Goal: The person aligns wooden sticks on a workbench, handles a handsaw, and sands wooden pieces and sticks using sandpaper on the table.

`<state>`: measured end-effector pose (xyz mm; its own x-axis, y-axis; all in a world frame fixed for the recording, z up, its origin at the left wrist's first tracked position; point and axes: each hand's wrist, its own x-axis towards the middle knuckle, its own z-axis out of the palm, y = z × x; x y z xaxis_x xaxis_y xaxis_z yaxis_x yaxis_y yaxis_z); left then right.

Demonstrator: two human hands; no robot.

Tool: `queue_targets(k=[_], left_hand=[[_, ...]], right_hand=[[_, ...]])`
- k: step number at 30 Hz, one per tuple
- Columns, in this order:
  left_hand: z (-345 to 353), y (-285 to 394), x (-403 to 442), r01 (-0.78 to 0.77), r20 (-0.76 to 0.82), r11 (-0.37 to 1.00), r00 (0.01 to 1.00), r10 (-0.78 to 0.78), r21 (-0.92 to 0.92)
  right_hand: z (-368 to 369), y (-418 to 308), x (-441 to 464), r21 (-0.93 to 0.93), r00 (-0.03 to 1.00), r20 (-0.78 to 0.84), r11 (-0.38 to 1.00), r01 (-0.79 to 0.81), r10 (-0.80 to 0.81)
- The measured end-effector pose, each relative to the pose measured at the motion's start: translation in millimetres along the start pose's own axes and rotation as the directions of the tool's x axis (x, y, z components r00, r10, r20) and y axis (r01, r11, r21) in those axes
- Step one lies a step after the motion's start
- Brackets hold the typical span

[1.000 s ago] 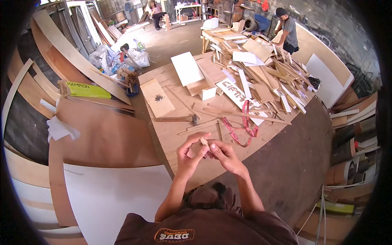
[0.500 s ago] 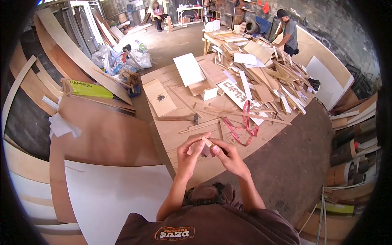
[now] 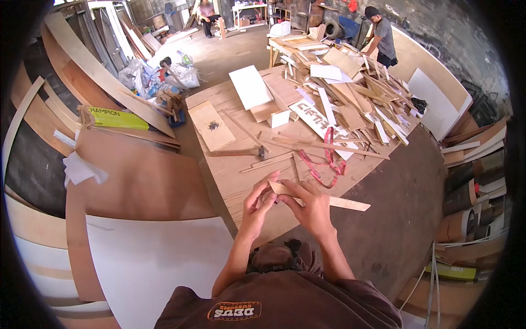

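A thin pale wooden strip (image 3: 350,203) is held above the near edge of the plywood table, pointing out to the right. My right hand (image 3: 313,207) wraps its fingers around the strip's middle. At the strip's left end, my left hand (image 3: 256,207) has its fingers curled and pressed together on the tip. Whether anything small is also between those fingertips is hidden. Beyond my hands lie a hammer (image 3: 236,153), a small board (image 3: 207,140) with a dark pile of nails (image 3: 213,126), and a red measuring tape (image 3: 327,159) in loose loops.
Wood scraps (image 3: 361,104) heap over the table's (image 3: 224,183) far right. A white panel (image 3: 249,88) and a lettered board (image 3: 318,123) lie there too. At left lean large sheets (image 3: 137,181). One person (image 3: 383,41) stands at back right; another (image 3: 208,16) sits farther off.
The wooden strip has turned from pointing toward me to lying crosswise, its free end now out to the right. My right hand has rotated with it. The far standing person has bent slightly.
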<state>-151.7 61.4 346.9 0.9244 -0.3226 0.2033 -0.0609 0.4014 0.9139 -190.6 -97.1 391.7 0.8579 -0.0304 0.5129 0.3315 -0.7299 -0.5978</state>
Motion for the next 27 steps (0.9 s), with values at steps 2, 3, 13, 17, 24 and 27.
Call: queue_targets(k=[2,3,13,17,24,27], left_hand=[[-3,-4,0,0.007,0.01,1.0,1.0,-0.007,0.02],[-5,-7,0,-0.006,0.017,1.0,1.0,0.006,0.018],[1,-12,-5,-0.016,-0.02,0.996,1.0,0.018,0.088],[-6,-26,-5,0.076,-0.096,0.988,0.993,-0.063,0.137],[-52,-126,-8,0.448,-0.253,0.847,0.888,-0.384,0.287],[-83,-215,-11,0.42,-0.297,0.685,0.907,-0.298,0.595]], right_hand=[[-1,-1,-2,-0.077,0.999,-0.024,0.997,0.021,-0.023],[-1,-1,-3,-0.086,0.998,-0.04,0.996,0.036,-0.039],[-3,6,-12,-0.12,0.999,-0.037,0.993,0.018,-0.023],[-1,27,-18,-0.1,0.995,-0.058,0.991,-0.091,0.085],[0,80,-45,-0.112,0.93,-0.014,0.924,-0.365,0.366],[15,114,-62,-0.095,0.895,0.021,0.892,-0.442,0.446]])
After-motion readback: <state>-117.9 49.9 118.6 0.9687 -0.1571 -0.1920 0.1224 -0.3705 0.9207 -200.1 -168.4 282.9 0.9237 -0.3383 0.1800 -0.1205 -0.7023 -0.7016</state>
